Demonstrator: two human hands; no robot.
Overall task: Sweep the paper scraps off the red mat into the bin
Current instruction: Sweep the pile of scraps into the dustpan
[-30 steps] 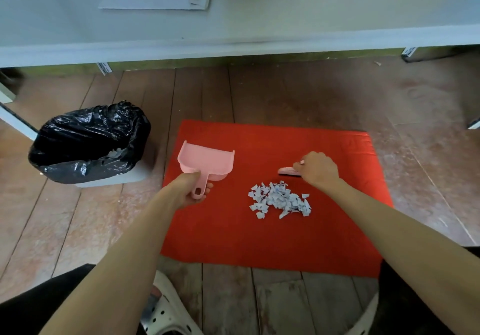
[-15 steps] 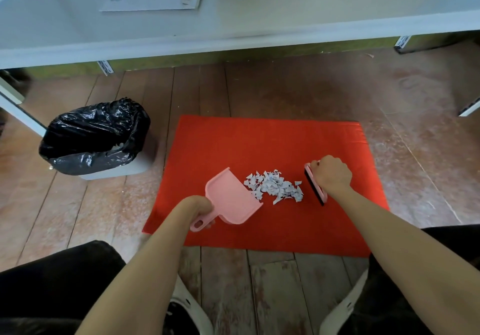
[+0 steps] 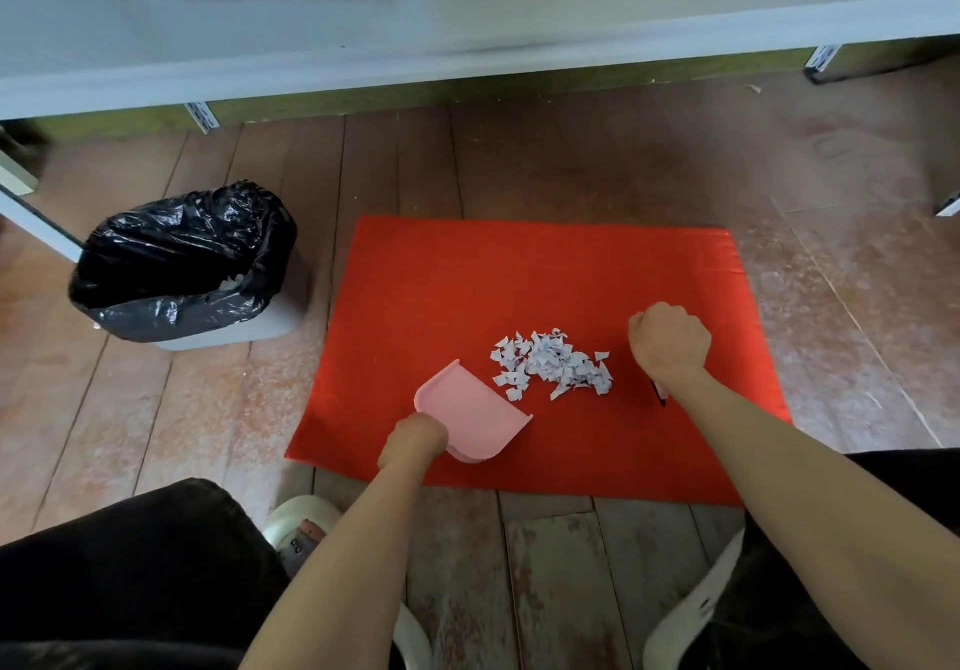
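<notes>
One worn plank floor leaves open room round one flat, rectangular red mat. One bin, lined with crinkled black plastic, stands just off the mat's left edge. One loose pile of white paper scraps lies mid-mat. It sits between one smooth pink dustpan, gripped by the left hand, and the right hand, fisted round a mostly hidden brush.

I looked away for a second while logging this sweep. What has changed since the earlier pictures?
The left hand brought the dustpan from the far left of the red mat to just left of the scraps and turned its mouth toward them. The right hand carried the brush from beyond the pile round to its right. Both grips held. Scraps, mat and bin stayed put.
</notes>
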